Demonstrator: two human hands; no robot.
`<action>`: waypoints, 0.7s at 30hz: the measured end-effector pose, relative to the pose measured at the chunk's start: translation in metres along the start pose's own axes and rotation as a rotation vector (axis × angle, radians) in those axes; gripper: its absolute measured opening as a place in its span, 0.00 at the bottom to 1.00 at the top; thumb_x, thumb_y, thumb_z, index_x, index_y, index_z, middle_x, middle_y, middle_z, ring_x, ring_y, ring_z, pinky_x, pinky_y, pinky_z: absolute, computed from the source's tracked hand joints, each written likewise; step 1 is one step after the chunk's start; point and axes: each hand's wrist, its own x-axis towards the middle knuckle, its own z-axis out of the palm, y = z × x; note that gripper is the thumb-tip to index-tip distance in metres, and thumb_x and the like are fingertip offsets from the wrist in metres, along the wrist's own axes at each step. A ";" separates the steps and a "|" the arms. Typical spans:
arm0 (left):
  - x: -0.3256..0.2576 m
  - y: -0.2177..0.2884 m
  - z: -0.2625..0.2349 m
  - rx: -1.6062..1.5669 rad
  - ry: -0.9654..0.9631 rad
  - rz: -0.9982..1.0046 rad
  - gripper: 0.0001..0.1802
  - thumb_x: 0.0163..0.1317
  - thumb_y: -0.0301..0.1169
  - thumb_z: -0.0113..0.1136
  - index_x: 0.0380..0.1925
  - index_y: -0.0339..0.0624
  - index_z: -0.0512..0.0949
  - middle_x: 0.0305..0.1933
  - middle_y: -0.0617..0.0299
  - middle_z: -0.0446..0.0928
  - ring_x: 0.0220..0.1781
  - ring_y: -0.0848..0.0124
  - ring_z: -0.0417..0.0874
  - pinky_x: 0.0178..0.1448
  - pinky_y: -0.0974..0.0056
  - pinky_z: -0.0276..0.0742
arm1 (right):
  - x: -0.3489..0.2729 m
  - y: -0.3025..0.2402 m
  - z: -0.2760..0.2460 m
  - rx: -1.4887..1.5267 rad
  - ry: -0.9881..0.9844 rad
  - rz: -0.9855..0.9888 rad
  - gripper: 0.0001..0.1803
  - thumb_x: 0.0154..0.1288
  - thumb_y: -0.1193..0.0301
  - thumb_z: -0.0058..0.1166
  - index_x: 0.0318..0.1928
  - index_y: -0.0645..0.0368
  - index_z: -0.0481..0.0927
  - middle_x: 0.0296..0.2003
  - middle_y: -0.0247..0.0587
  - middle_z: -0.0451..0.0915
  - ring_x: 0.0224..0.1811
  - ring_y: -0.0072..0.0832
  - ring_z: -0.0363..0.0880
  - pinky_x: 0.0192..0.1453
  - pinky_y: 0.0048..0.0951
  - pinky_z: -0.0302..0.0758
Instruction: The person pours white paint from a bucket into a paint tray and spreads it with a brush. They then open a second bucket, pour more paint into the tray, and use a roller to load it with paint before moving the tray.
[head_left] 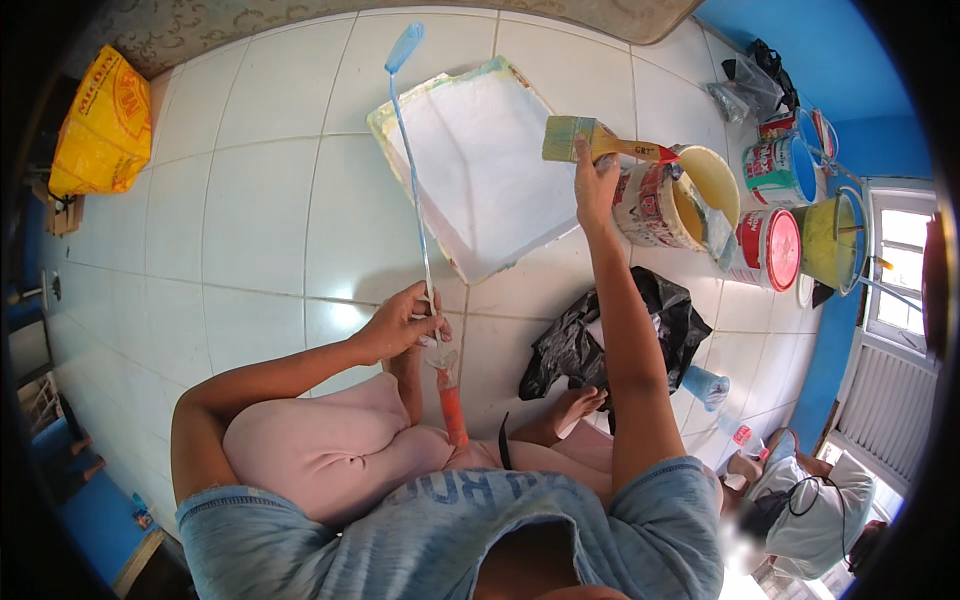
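My left hand [408, 322] is closed around the thin pale rod of a long tool. The tool has a blue oblong head like a small paint roller [405, 48] and an orange-red handle [453, 412] that reaches down to my leg. In my raised right hand [597, 182] is a wide paintbrush [620, 146], its greenish bristles pointing left and its wooden handle tipped red. Beyond my hands a white square panel or shallow tray [485, 150] lies on the floor, its edges smeared with paint. Right beside the brush, a paint-streaked bucket [650, 207] tilts on its side.
Several paint buckets, one with a red lid [783, 248], stand along the right. A black plastic bag [570, 350] lies near my foot, beside a light-blue cup-like object [706, 387]. At far left is a yellow bag [103, 130]. Another person [815, 505] sits at lower right.
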 end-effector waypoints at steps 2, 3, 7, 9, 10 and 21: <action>0.004 0.004 -0.004 0.011 -0.021 0.052 0.10 0.70 0.29 0.53 0.48 0.43 0.66 0.39 0.61 0.81 0.45 0.73 0.82 0.46 0.67 0.78 | 0.016 0.022 -0.014 -0.129 -0.103 0.083 0.20 0.67 0.64 0.57 0.51 0.67 0.74 0.40 0.42 0.79 0.42 0.26 0.75 0.50 0.28 0.72; 0.004 0.007 -0.005 0.019 -0.027 0.078 0.10 0.70 0.29 0.53 0.48 0.43 0.66 0.39 0.61 0.81 0.45 0.73 0.82 0.46 0.67 0.77 | 0.024 0.023 -0.012 -0.188 -0.155 0.123 0.21 0.66 0.63 0.58 0.51 0.68 0.74 0.40 0.42 0.79 0.42 0.26 0.76 0.49 0.28 0.73; 0.009 0.015 -0.005 0.028 0.015 0.084 0.11 0.69 0.28 0.54 0.49 0.43 0.67 0.38 0.62 0.81 0.45 0.75 0.82 0.45 0.68 0.77 | 0.071 0.032 0.012 -0.268 -0.453 0.344 0.24 0.60 0.62 0.62 0.49 0.68 0.76 0.38 0.42 0.82 0.39 0.28 0.80 0.45 0.29 0.75; 0.013 0.008 -0.007 0.049 -0.021 0.171 0.12 0.68 0.27 0.54 0.49 0.43 0.68 0.38 0.63 0.81 0.44 0.75 0.82 0.45 0.68 0.77 | 0.103 0.054 0.030 -0.396 -0.585 0.293 0.25 0.57 0.61 0.65 0.48 0.67 0.78 0.37 0.42 0.84 0.38 0.29 0.82 0.44 0.29 0.76; 0.016 0.010 -0.004 0.019 -0.006 0.144 0.13 0.68 0.27 0.55 0.50 0.43 0.68 0.39 0.63 0.80 0.44 0.75 0.82 0.44 0.69 0.77 | 0.117 0.064 0.038 -0.438 -0.579 0.232 0.24 0.55 0.61 0.66 0.47 0.65 0.78 0.38 0.42 0.84 0.39 0.30 0.83 0.45 0.30 0.76; 0.018 0.000 0.008 0.174 0.044 0.120 0.09 0.65 0.28 0.56 0.40 0.38 0.68 0.34 0.57 0.83 0.39 0.73 0.84 0.40 0.67 0.81 | 0.140 0.070 0.114 -0.796 -0.444 -0.008 0.25 0.47 0.60 0.72 0.43 0.60 0.82 0.37 0.40 0.85 0.38 0.31 0.83 0.46 0.29 0.77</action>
